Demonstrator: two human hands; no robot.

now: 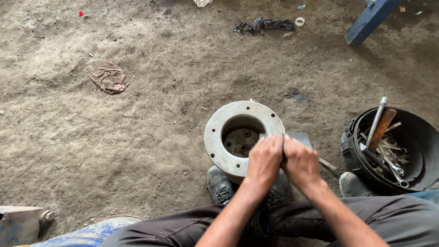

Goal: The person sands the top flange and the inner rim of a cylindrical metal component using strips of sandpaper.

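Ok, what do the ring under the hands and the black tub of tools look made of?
The ring looks like cast or machined metal: dull grey, flat face, bolt holes, dust-worn. The black tub seems plastic or rubber, matt with a thick rolled rim; the wrenches inside are shiny steel.

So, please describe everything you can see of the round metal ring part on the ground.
The round metal ring part is a grey, dusty flange with a wide flat rim and small bolt holes. Through its large round opening a lower plate with holes shows. It stands upright on the dirt floor, in front of the person's shoes. The left hand and right hand press a flat grey piece on its near right rim.
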